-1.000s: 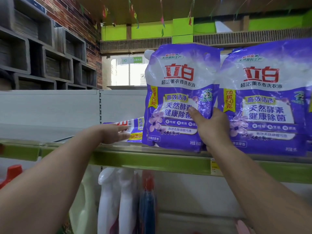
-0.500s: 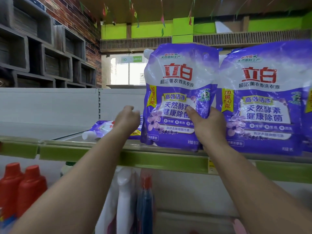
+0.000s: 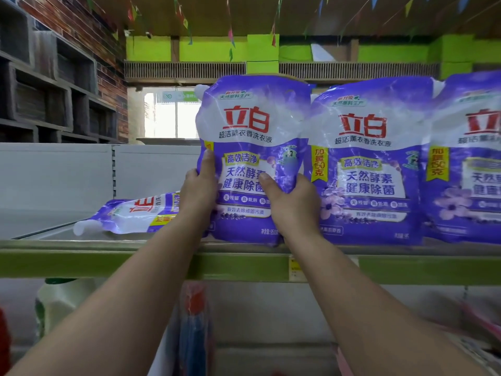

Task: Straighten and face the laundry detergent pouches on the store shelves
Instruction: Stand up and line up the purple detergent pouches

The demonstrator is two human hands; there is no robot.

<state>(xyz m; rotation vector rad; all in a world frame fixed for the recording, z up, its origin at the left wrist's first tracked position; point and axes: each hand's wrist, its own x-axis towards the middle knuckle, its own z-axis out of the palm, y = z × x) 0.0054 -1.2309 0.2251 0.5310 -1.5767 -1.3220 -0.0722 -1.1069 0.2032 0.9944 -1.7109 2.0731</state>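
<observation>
So from my remote seat, the biggest thing in view is the shelf (image 3: 244,264), a green-edged metal one running straight across the middle of the frame, with a small yellow price tag (image 3: 294,267) on its front lip just right of center. Standing on it are three purple and white detergent pouches with big red lettering. The right pouch (image 3: 471,164) is cut off by the right edge of the frame, the middle pouch (image 3: 371,164) stands upright just beside it with its label facing me, and the held pouch (image 3: 252,126) is at center frame, upright, bottom edge on the shelf, touching the middle one along its right side.

Both hands are on that center pouch. The left hand (image 3: 199,191) grips its left edge, thumb laid flat up the front of the label and the rest of the fingers wrapped out of sight behind. The right hand (image 3: 294,204) grips the lower right part, thumb pressed onto the front, fingers curled around the side where the plastic bunches up.

Left of the hands, one more pouch, the fallen pouch (image 3: 135,215), lies flat on the shelf with its spout pointing toward the left of the frame; the left wrist partly hides its right end.

Below the shelf, lower left, there's a white jug (image 3: 58,302), pretty blurry, and a blue bottle with a red cap (image 3: 195,316) near bottom center.
</observation>
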